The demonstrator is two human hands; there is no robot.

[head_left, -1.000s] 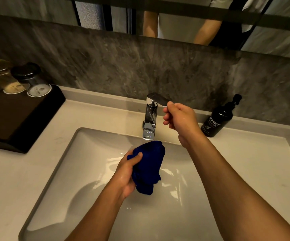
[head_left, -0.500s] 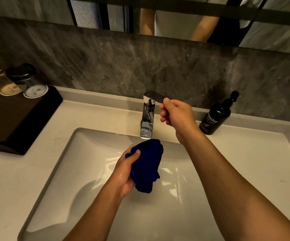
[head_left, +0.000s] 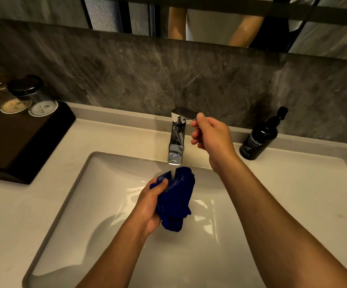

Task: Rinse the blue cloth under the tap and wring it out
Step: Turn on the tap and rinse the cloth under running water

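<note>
Grey marbled stone backs a pale bathroom counter (head_left: 110,140) with a white rectangular basin (head_left: 97,204) sunk into it. At far left, a dark wooden tray (head_left: 23,146) carries two upturned drinking glasses (head_left: 29,98). Over the basin's middle, the left hand (head_left: 149,206) clenches a bunched deep-blue cloth (head_left: 175,201), thumb across its top, holding it directly under the spout of a chrome lever tap (head_left: 177,136). A thin stream of water lands on the cloth's upper folds. Just right of the tap, the right hand (head_left: 209,134) pinches the tip of the lever with thumb and forefinger. Further right stands a black pump bottle of hand wash (head_left: 259,138). The cloth looks soft and floppy and will likely turn heavier and dripping once soaked; wringing probably wants both hands gripping opposite ends of the bundle.
</note>
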